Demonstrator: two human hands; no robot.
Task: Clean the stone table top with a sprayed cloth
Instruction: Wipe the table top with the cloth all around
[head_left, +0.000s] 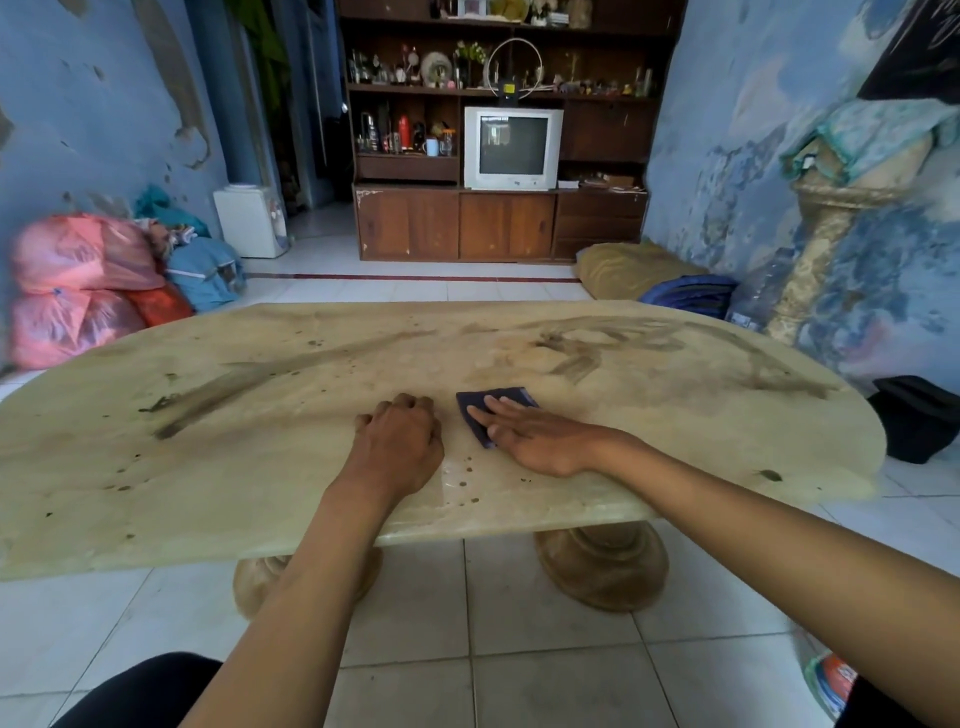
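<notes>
The beige stone table top (208, 467) fills the middle of the view, marked with dark wet streaks and small spots. A small dark blue folded cloth (480, 405) lies flat near the front middle. My right hand (530, 434) rests flat on the cloth, fingers spread and pressed down over its right half. My left hand (400, 441) sits just left of the cloth, knuckles bent and fingers curled onto the stone, holding nothing that I can see. No spray bottle shows on the table.
Two round stone pedestals (602, 566) carry the top over a white tiled floor. Pink plastic bags (78, 291) are piled at the left, a dark bag (914, 415) stands at the right, and a wooden cabinet with a television (511, 148) stands behind.
</notes>
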